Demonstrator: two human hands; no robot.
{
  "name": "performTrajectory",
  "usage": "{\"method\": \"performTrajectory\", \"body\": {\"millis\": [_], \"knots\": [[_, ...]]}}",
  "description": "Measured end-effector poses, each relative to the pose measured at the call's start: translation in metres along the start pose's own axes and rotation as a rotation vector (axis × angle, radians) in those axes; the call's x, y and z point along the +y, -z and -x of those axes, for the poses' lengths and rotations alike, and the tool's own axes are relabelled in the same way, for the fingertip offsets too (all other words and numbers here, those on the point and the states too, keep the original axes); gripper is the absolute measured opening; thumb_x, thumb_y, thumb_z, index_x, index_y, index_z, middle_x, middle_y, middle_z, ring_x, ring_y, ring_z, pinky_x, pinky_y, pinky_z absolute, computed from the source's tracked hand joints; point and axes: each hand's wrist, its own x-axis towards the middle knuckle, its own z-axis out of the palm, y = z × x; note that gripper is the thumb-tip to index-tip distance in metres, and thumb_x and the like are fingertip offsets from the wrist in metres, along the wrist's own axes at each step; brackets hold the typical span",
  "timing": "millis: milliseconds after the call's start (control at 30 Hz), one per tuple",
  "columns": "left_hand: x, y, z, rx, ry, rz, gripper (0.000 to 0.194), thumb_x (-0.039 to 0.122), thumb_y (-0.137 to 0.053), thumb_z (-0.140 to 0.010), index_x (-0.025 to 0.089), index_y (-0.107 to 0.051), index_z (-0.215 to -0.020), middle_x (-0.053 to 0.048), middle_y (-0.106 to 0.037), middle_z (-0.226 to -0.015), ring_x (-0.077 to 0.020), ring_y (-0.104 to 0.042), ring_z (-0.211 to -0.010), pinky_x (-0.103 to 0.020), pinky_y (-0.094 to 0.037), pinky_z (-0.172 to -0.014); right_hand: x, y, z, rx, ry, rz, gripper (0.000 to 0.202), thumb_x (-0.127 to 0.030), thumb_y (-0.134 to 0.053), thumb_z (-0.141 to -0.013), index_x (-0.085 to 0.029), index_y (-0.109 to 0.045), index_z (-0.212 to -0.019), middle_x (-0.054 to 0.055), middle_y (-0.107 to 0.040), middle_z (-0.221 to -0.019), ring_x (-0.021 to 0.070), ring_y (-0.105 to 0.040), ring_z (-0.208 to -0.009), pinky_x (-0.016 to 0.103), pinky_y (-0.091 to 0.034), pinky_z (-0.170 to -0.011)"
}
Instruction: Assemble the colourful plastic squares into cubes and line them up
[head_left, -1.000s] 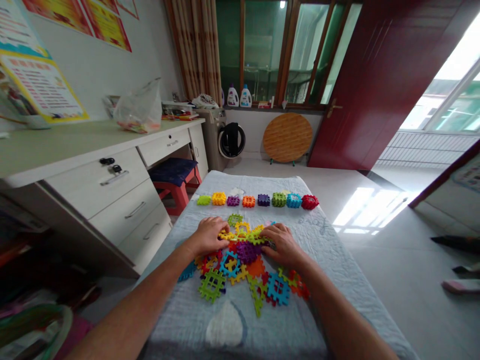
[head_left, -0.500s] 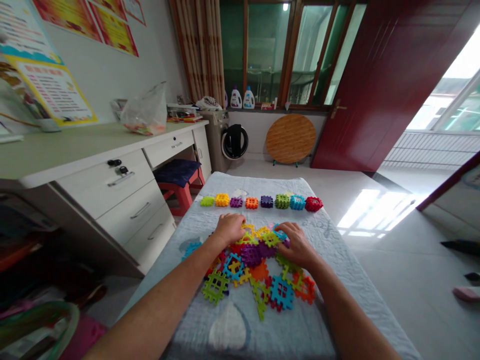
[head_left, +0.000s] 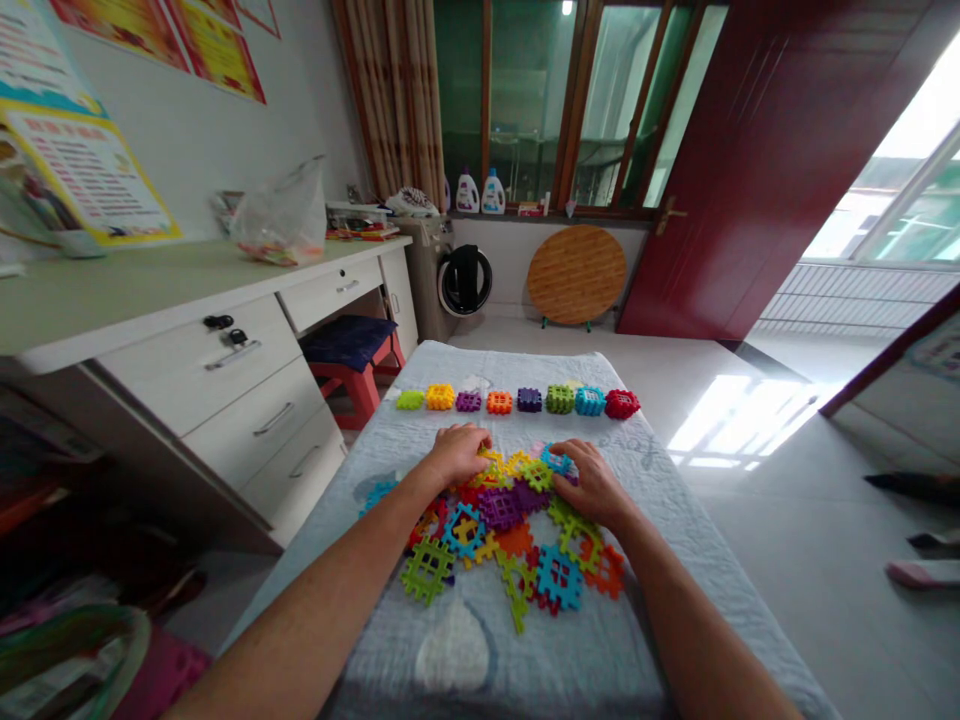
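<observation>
Plastic interlocking tiles [head_left: 517, 540] heaped on the table [head_left: 660, 480]: left hand [head_left: 456, 452] and right hand [head_left: 592, 482] have slid forward, fingers curled, pressing tiles.

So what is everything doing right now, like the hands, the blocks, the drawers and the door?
left hand: palm down on the pile
right hand: palm down on the pile
loose blocks: heaped flat, unjoined
row of cubes: built, lined up
drawers: shut
red door: swung open
plastic bag: upright on the desk
</observation>
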Motion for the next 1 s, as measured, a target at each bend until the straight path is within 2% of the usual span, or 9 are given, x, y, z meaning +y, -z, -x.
{"method": "performTrajectory", "body": {"millis": [100,200,300,400,567,700,800,900,1000], "knots": [[0.002,-0.003,-0.002,0.009,-0.012,-0.001,0.024,0.029,-0.062,-0.069,0.026,-0.069,-0.092,-0.005,-0.066,-0.100,-0.0267,-0.058,-0.100,-0.039,-0.043,-0.087,0.001,-0.001,0.000,-0.003,-0.008,0.004,0.029,-0.017,-0.055,-0.073,-0.019,-0.061,-0.102,0.007,-0.061,-0.098,0.0230,-0.052,-0.093,0.039,-0.041,-0.088],[0.003,-0.002,-0.004,0.040,-0.035,0.029,0.017,0.023,-0.062,-0.068,0.023,-0.069,-0.084,-0.005,-0.066,-0.093,-0.0238,-0.060,-0.095,-0.034,-0.044,-0.085,0.002,-0.001,0.001,-0.012,-0.004,-0.003,0.030,-0.018,-0.055,-0.074,-0.019,-0.061,-0.103,0.007,-0.062,-0.099,0.0231,-0.052,-0.094,0.039,-0.041,-0.088],[-0.001,0.009,-0.002,0.089,-0.085,0.091,0.015,0.019,-0.060,-0.070,0.020,-0.067,-0.083,-0.003,-0.065,-0.090,-0.0185,-0.060,-0.089,-0.027,-0.044,-0.081,-0.001,-0.001,0.002,-0.057,0.039,-0.024,0.042,-0.021,-0.057,-0.075,-0.019,-0.057,-0.117,0.008,-0.061,-0.113,0.0248,-0.049,-0.106,0.042,-0.038,-0.095],[-0.013,0.025,0.008,0.164,-0.103,0.140,0.015,0.015,-0.056,-0.072,0.017,-0.063,-0.084,-0.004,-0.063,-0.091,-0.0155,-0.059,-0.086,-0.024,-0.044,-0.077,-0.007,-0.002,0.003,-0.147,0.060,-0.025,0.057,-0.026,-0.062,-0.073,-0.022,-0.051,-0.129,0.008,-0.056,-0.128,0.0278,-0.043,-0.117,0.046,-0.033,-0.100],[-0.030,0.032,0.036,0.337,-0.038,0.094,0.010,0.012,-0.052,-0.071,0.020,-0.057,-0.077,-0.003,-0.059,-0.084,-0.0165,-0.057,-0.079,-0.026,-0.043,-0.071,-0.013,-0.006,0.001,-0.198,0.050,-0.004,0.047,-0.026,-0.063,-0.074,-0.023,-0.059,-0.121,0.008,-0.061,-0.117,0.0270,-0.046,-0.111,0.046,-0.034,-0.098],[-0.026,0.021,0.057,0.291,-0.017,-0.024,0.010,0.014,-0.053,-0.073,0.021,-0.056,-0.080,-0.002,-0.058,-0.088,-0.0175,-0.057,-0.082,-0.028,-0.042,-0.072,-0.012,-0.006,0.001,-0.169,0.043,0.004,0.045,-0.027,-0.065,-0.074,-0.021,-0.060,-0.118,0.009,-0.061,-0.114,0.0264,-0.048,-0.107,0.044,-0.036,-0.094],[-0.021,0.015,0.066,0.187,-0.052,-0.047,0.009,0.026,-0.059,-0.075,0.022,-0.059,-0.083,-0.004,-0.058,-0.090,-0.0190,-0.057,-0.083,-0.028,-0.043,-0.073,-0.012,-0.005,0.001,-0.164,0.032,0.011,0.044,-0.028,-0.065,-0.074,-0.020,-0.060,-0.117,0.010,-0.061,-0.110,0.0261,-0.048,-0.105,0.043,-0.038,-0.093],[-0.020,0.013,0.069,0.170,-0.051,-0.079,0.024,0.041,-0.064,-0.072,0.022,-0.061,-0.086,-0.005,-0.059,-0.093,-0.0226,-0.056,-0.090,-0.032,-0.043,-0.080,-0.013,-0.005,0.001,-0.163,0.034,0.012,0.043,-0.027,-0.064,-0.074,-0.020,-0.060,-0.116,0.009,-0.061,-0.107,0.0257,-0.049,-0.104,0.042,-0.038,-0.092],[-0.021,0.011,0.066,0.191,0.026,-0.133,0.044,0.049,-0.067,-0.067,0.022,-0.061,-0.101,-0.008,-0.061,-0.104,-0.0274,-0.053,-0.101,-0.037,-0.040,-0.087,-0.013,-0.004,0.001,-0.159,0.044,0.016,0.042,-0.028,-0.063,-0.075,-0.020,-0.060,-0.116,0.009,-0.061,-0.106,0.0255,-0.049,-0.103,0.042,-0.038,-0.092]]}}
